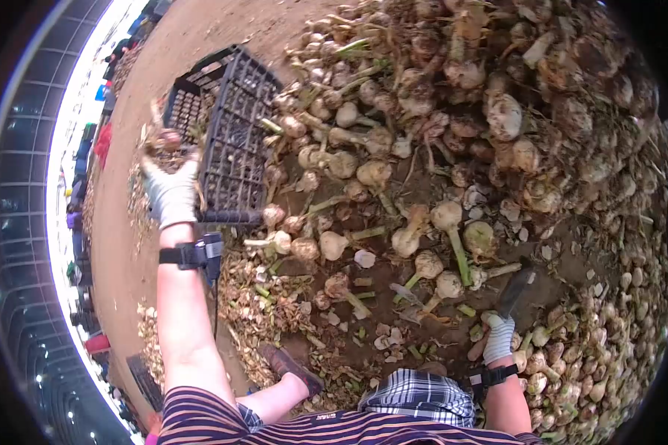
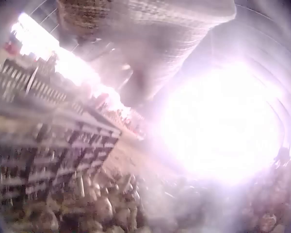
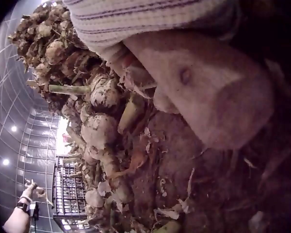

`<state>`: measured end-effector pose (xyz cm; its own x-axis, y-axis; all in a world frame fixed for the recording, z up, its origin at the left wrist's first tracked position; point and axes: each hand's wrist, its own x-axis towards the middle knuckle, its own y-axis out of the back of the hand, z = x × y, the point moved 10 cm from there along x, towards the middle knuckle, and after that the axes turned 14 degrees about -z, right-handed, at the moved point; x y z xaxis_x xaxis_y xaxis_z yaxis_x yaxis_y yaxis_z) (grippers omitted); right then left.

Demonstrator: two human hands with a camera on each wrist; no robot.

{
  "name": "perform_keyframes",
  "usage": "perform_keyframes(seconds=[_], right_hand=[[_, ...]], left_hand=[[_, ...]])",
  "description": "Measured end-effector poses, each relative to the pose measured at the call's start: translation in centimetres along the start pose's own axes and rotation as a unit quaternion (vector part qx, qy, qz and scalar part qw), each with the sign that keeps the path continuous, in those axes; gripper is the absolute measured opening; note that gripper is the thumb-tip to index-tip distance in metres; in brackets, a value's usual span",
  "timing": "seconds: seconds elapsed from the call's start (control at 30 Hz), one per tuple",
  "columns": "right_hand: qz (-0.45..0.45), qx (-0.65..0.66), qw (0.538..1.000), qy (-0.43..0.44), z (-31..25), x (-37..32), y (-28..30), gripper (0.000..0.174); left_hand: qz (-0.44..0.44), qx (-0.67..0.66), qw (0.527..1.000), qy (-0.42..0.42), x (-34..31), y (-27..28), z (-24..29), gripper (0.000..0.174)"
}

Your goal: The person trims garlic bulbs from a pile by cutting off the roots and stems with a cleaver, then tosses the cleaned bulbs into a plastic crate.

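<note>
My left hand (image 1: pixel 172 191), in a pale knitted glove, reaches out beside a black slatted crate (image 1: pixel 236 133) and holds a garlic bulb (image 1: pixel 168 139) with dry roots and stalk at its fingertips. In the left wrist view the gloved hand (image 2: pixel 150 43) is blurred above the crate (image 2: pixel 53 150), and the bulb is hidden. Low on the right, my right hand (image 1: pixel 500 335) grips a knife (image 1: pixel 517 293) with a broad dark blade pointing away from me. The knife's thick wooden handle (image 3: pixel 208 87) sticks out of the striped glove in the right wrist view.
Untrimmed garlic (image 1: pixel 505 115) is heaped high at the back right. Loose bulbs with green stems (image 1: pixel 447 216) lie on the soil ahead. Trimmed bulbs (image 1: pixel 571 356) pile up at the right. Cut stalks and skins (image 1: pixel 263 297) litter the ground near my foot (image 1: pixel 293 368).
</note>
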<state>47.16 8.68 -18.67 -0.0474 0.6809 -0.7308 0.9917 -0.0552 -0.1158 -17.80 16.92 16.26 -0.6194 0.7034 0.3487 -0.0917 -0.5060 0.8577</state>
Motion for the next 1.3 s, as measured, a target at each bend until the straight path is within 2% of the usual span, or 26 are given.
perform_keyframes(seconds=[0.03,0.1,0.13,0.17,0.2,0.23,0.27,0.3,0.33,0.37,0.43,0.5,0.57,0.63,0.7,0.73,0.77,0.83,0.9,0.97,1.03,1.1,1.17,1.23,1.27,1.3], right_hand=[[0.004,0.001,1.0,-0.008,0.0,-0.2,0.1,0.006],[0.019,-0.033,0.999,-0.01,-0.2,-0.1,0.3,0.011],[0.0,-0.021,1.0,-0.008,-0.6,-0.3,0.0,0.009],[-0.017,-0.009,1.0,-0.006,-0.8,-0.6,-0.2,0.008],[-0.007,0.002,1.0,-0.015,-0.5,-0.6,0.1,0.009],[-0.002,0.013,1.0,-0.023,0.0,-0.4,0.3,0.01],[-0.014,0.034,0.999,-0.013,0.4,-0.1,0.2,0.013],[-0.016,0.034,0.999,-0.019,1.0,0.3,0.6,0.014],[-0.011,0.033,0.999,-0.027,1.1,0.3,0.7,0.015],[-0.008,0.033,0.999,-0.036,1.2,0.2,0.5,0.015],[-0.009,0.041,0.999,-0.026,1.0,0.0,0.3,0.014],[-0.017,0.052,0.998,-0.014,0.7,0.2,0.6,0.014],[-0.037,0.058,0.997,-0.033,1.7,0.5,0.4,0.012],[-0.033,0.059,0.997,-0.035,1.1,0.0,0.3,0.011],[-0.044,0.077,0.995,-0.044,0.6,-0.4,-0.3,0.011],[-0.027,0.06,0.997,-0.031,0.7,-0.1,0.0,0.011],[-0.035,0.063,0.997,-0.026,0.5,0.0,-0.2,0.011],[-0.023,0.067,0.997,-0.043,0.8,-0.2,0.1,0.013],[-0.027,0.07,0.997,-0.031,0.9,0.0,0.1,0.014],[-0.03,0.061,0.997,-0.042,0.8,-0.1,0.0,0.014],[-0.029,0.061,0.997,-0.025,0.6,-0.2,0.1,0.015],[-0.014,0.063,0.997,-0.036,0.8,-0.2,0.3,0.015],[-0.026,0.06,0.997,-0.038,0.8,-0.2,0.1,0.015],[-0.011,0.036,0.999,-0.037,0.8,-0.1,0.3,0.014],[-0.013,0.058,0.998,-0.029,1.2,0.0,0.2,0.012],[-0.013,0.059,0.998,-0.03,1.5,-0.1,0.2,0.012]], left_hand=[[0.032,-0.03,0.999,-0.007,0.5,0.9,2.0,0.081],[-0.004,-0.09,0.984,-0.152,-2.4,-2.8,8.7,0.067],[-0.139,-0.197,0.955,-0.174,-5.4,-6.5,13.9,0.051],[-0.19,-0.144,0.931,-0.275,-8.9,-9.4,18.7,0.038],[-0.219,-0.124,0.853,-0.457,-13.6,-10.3,26.6,0.032],[-0.282,-0.14,0.815,-0.487,-16.8,-14.1,28.3,0.038],[-0.41,0.023,0.795,-0.447,-20.3,-19.9,29.7,0.054],[-0.531,0.12,0.733,-0.407,-23.6,-23.8,31.4,0.066],[-0.533,0.123,0.708,-0.447,-26.7,-26.7,32.1,0.07],[-0.57,0.137,0.685,-0.431,-29.0,-28.8,32.6,0.073],[-0.646,0.237,0.604,-0.404,-31.6,-29.6,32.6,0.07],[-0.59,0.306,0.576,-0.477,-33.3,-28.7,30.1,0.068],[-0.593,0.255,0.611,-0.459,-33.3,-27.0,25.8,0.072],[-0.637,0.308,0.535,-0.462,-33.4,-24.0,22.9,0.068],[-0.751,0.366,0.342,-0.43,-35.0,-22.3,19.5,0.063],[-0.831,0.317,0.31,-0.336,-34.9,-22.4,17.5,0.06],[-0.827,0.3,0.375,-0.294,-32.4,-21.4,20.9,0.057],[-0.733,0.169,0.605,-0.26,-27.3,-24.1,25.3,0.058],[-0.507,0.072,0.763,-0.393,-23.8,-26.2,30.7,0.062],[-0.47,0.186,0.766,-0.398,-23.2,-30.6,31.9,0.066],[-0.548,0.154,0.752,-0.332,-24.1,-32.1,29.8,0.067],[-0.642,0.117,0.705,-0.277,-25.6,-29.6,28.3,0.066],[-0.771,0.154,0.566,-0.248,-28.1,-29.2,23.4,0.057],[-0.77,0.195,0.571,-0.207,-26.0,-27.0,22.0,0.055],[-0.691,0.112,0.705,-0.113,-22.0,-27.3,20.8,0.058],[-0.548,-0.198,0.812,-0.03,-18.6,-27.3,19.6,0.059]])
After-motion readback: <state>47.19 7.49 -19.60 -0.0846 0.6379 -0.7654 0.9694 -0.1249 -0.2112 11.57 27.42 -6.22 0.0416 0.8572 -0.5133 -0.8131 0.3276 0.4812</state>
